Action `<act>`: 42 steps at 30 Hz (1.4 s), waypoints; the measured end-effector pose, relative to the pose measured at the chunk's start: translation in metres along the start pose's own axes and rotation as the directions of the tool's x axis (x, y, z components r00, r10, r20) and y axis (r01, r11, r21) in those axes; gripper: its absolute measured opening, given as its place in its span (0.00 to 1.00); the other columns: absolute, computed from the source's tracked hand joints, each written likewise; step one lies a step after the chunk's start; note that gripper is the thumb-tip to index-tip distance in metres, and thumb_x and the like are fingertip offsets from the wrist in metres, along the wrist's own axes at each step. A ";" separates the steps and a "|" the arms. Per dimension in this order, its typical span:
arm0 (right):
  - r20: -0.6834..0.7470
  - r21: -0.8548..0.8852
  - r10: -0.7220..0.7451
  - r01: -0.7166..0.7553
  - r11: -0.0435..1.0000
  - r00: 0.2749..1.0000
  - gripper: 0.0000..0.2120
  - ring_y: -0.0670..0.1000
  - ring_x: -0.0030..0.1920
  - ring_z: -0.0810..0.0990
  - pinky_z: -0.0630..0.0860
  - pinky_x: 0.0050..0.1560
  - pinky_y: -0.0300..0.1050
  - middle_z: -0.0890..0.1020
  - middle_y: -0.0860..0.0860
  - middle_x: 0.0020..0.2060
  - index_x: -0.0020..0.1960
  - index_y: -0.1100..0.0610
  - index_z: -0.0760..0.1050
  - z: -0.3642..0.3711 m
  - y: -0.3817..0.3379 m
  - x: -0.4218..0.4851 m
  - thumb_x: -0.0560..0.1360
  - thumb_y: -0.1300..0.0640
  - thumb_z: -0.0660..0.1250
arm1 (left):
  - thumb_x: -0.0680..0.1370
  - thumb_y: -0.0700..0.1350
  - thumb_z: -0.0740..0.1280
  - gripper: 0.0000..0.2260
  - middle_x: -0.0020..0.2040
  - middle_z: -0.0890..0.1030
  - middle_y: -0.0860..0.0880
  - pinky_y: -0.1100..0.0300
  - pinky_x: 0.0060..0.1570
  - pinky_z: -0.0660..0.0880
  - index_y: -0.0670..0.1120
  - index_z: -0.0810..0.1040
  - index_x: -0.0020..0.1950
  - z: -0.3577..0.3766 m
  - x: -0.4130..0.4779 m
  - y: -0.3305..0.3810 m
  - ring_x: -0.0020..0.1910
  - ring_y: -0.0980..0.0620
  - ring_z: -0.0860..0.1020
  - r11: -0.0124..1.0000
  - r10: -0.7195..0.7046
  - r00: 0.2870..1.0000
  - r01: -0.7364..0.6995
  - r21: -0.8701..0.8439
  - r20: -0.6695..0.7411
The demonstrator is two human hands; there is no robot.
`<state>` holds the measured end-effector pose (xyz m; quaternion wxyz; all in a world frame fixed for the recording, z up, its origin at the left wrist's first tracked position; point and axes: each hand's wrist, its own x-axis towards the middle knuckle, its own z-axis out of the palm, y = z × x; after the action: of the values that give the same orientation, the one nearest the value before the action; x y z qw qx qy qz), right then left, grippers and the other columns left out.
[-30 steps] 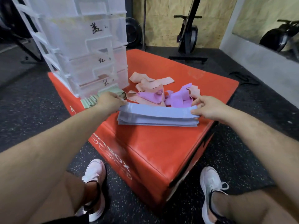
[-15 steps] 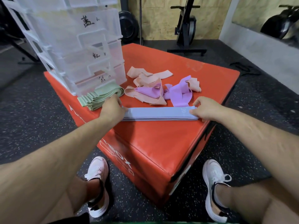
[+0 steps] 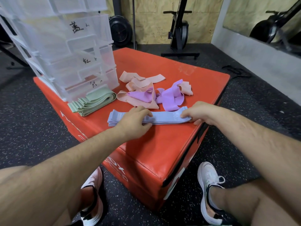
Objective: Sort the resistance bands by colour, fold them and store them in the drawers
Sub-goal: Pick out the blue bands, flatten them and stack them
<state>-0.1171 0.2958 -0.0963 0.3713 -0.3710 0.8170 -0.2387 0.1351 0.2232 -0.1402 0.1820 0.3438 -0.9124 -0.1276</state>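
Lying flat on the near part of the red padded box, the stack of blue bands runs from 9 to 3 o'clock under both hands. The left hand drapes over its left-centre and grips it, fingers curled over the far edge and thumb at the near edge. The stack's left end sticks out past this hand at 9 o'clock. The right hand pinches the right end, fingers on top and thumb at the near side.

From the stack, the clear drawer unit stands at 11 o'clock. The folded green bands lie at 10, just before the drawers. The loose pink bands and purple bands tangle at 12.

A speckled black floor surrounds the box, and an exercise machine stands at 12 o'clock by the wooden wall.
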 end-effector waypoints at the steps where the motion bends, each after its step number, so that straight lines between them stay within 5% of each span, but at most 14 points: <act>1: 0.023 0.041 0.004 -0.005 0.999 1.000 0.07 0.49 0.40 0.81 0.76 0.34 0.42 0.80 0.53 0.43 0.49 0.60 0.77 -0.001 -0.001 0.000 0.74 0.59 0.73 | 0.74 0.49 0.69 0.13 0.55 0.78 0.50 0.50 0.58 0.72 0.49 0.80 0.58 0.001 0.001 0.001 0.55 0.46 0.74 1.000 -0.009 1.000 0.009 0.008 0.026; 6: 0.063 0.086 -0.009 0.003 0.996 0.998 0.08 0.51 0.39 0.83 0.83 0.49 0.47 0.83 0.55 0.41 0.50 0.64 0.78 -0.030 -0.005 -0.012 0.73 0.63 0.72 | 0.75 0.51 0.69 0.10 0.54 0.77 0.53 0.49 0.60 0.71 0.53 0.81 0.56 0.002 0.008 0.011 0.57 0.48 0.73 0.999 0.016 0.997 -0.014 -0.031 0.070; 12: 0.136 0.215 -0.042 0.012 0.977 0.990 0.10 0.49 0.37 0.83 0.81 0.36 0.42 0.84 0.54 0.41 0.54 0.63 0.80 -0.058 -0.008 -0.027 0.73 0.63 0.73 | 0.77 0.55 0.68 0.15 0.62 0.76 0.56 0.50 0.62 0.68 0.57 0.78 0.63 0.005 0.014 0.030 0.64 0.50 0.70 0.998 0.059 0.979 -0.061 0.001 0.196; 21: 0.183 0.167 -0.184 0.154 0.974 0.966 0.05 0.49 0.36 0.83 0.82 0.38 0.42 0.84 0.54 0.39 0.46 0.58 0.80 -0.007 -0.072 -0.036 0.71 0.61 0.73 | 0.78 0.61 0.64 0.12 0.59 0.77 0.60 0.53 0.53 0.64 0.60 0.80 0.58 -0.042 -0.007 -0.010 0.62 0.51 0.69 0.965 -0.070 0.980 0.020 0.263 0.184; 27: 0.134 0.067 -0.199 0.191 0.979 0.971 0.06 0.49 0.31 0.82 0.85 0.40 0.43 0.82 0.54 0.34 0.46 0.62 0.79 0.044 -0.101 -0.046 0.70 0.62 0.73 | 0.78 0.52 0.67 0.10 0.48 0.81 0.54 0.58 0.51 0.72 0.54 0.82 0.57 -0.041 -0.020 -0.031 0.48 0.51 0.78 0.992 -0.095 0.976 0.110 -0.065 0.196; 30: 0.139 0.040 -0.231 0.227 0.973 0.963 0.05 0.49 0.30 0.80 0.84 0.36 0.43 0.80 0.54 0.32 0.43 0.60 0.77 0.071 -0.111 -0.050 0.70 0.63 0.73 | 0.81 0.49 0.65 0.09 0.51 0.82 0.54 0.60 0.52 0.72 0.52 0.80 0.59 -0.047 -0.021 -0.031 0.50 0.54 0.78 0.959 -0.182 0.967 0.214 -0.184 0.177; 36: 0.101 -0.020 -0.276 0.279 0.960 0.956 0.06 0.50 0.30 0.80 0.81 0.31 0.39 0.78 0.52 0.30 0.38 0.59 0.76 0.111 -0.124 -0.045 0.71 0.60 0.72 | 0.78 0.59 0.59 0.16 0.49 0.84 0.47 0.45 0.61 0.76 0.50 0.80 0.52 -0.054 -0.017 -0.038 0.53 0.46 0.81 0.747 -0.360 0.921 0.380 -0.546 0.148; 40: 0.108 -0.156 -0.263 0.278 0.948 0.959 0.10 0.53 0.37 0.87 0.78 0.40 0.40 0.86 0.54 0.36 0.45 0.61 0.82 0.120 -0.126 -0.039 0.71 0.54 0.72 | 0.83 0.48 0.61 0.11 0.48 0.83 0.42 0.45 0.54 0.78 0.44 0.80 0.53 -0.053 -0.017 -0.037 0.49 0.44 0.81 0.785 -0.356 0.933 0.327 -0.526 0.049; 42: 0.164 -0.167 -0.241 0.268 0.949 0.956 0.08 0.50 0.34 0.85 0.74 0.36 0.39 0.85 0.53 0.35 0.41 0.58 0.79 0.118 -0.127 -0.038 0.68 0.53 0.73 | 0.82 0.46 0.63 0.09 0.44 0.83 0.45 0.50 0.50 0.79 0.44 0.81 0.54 -0.054 -0.015 -0.037 0.44 0.47 0.81 0.805 -0.343 0.939 0.299 -0.513 0.010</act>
<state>0.0467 0.2343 -0.0680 0.3579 -0.5228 0.7525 -0.1799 0.1903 0.2004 -0.1084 0.2794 0.4380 -0.7665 -0.3775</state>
